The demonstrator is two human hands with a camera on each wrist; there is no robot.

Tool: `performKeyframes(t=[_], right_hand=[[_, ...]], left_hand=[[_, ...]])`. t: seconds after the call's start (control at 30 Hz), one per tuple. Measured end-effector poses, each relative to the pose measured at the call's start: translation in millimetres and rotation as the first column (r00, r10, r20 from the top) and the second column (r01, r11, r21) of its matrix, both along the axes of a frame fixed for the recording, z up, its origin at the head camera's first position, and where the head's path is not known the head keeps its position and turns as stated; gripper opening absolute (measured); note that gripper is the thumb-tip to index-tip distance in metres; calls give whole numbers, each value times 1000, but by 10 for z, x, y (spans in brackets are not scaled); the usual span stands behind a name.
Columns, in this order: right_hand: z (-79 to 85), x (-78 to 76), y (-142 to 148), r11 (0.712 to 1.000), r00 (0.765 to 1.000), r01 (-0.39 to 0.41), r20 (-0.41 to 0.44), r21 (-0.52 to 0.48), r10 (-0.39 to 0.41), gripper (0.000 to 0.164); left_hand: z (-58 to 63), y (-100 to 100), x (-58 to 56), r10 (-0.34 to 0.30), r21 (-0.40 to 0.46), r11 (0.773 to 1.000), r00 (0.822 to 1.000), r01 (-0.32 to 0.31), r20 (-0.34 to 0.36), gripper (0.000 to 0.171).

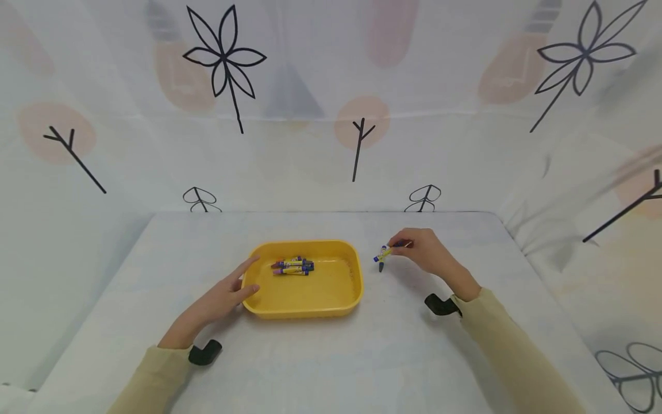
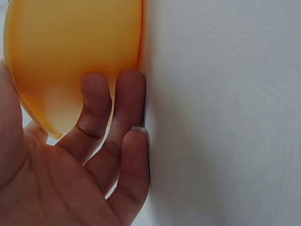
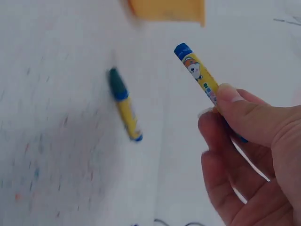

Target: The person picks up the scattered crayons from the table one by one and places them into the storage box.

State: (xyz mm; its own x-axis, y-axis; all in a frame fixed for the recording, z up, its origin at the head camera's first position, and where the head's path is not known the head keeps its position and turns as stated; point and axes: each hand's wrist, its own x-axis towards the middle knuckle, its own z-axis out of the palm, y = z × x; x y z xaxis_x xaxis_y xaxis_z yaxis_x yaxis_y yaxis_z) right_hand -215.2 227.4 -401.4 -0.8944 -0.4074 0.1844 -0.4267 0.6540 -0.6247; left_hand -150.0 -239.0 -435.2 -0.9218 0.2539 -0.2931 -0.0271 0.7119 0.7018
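Observation:
My left hand [image 1: 219, 299] holds the left end of a yellow tray [image 1: 305, 312]. Its thumb reaches over the rim, and in the left wrist view curled fingers [image 2: 129, 94] lie against the outer wall. To the right of the tray, my right hand [image 1: 424, 250] pinches a crayon [image 3: 196, 70] in a yellow wrapper with blue ends, between thumb and fingers, above the table. Below it a dark green crayon [image 3: 123, 103] with a yellow wrapper lies on the table. Inside the tray, toward its left, several crayons [image 1: 293, 265] lie in a small pile.
A white cloth covers the table [image 1: 331, 368]. Small coloured specks [image 3: 36, 172] dot it near the green crayon. Behind the table hangs a patterned curtain [image 1: 310, 167] with plant drawings. A dark strap piece [image 1: 205, 352] sits at each wrist, by the beige sleeves.

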Motion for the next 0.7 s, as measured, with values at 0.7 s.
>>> performKeyframes(t=[0.7], right_hand=[[210,-76,-1043,983,987,-147,47,-108,153,10]], left_hand=[[-11,-6,-4,-3,12,1000,1000,3,-5,72]])
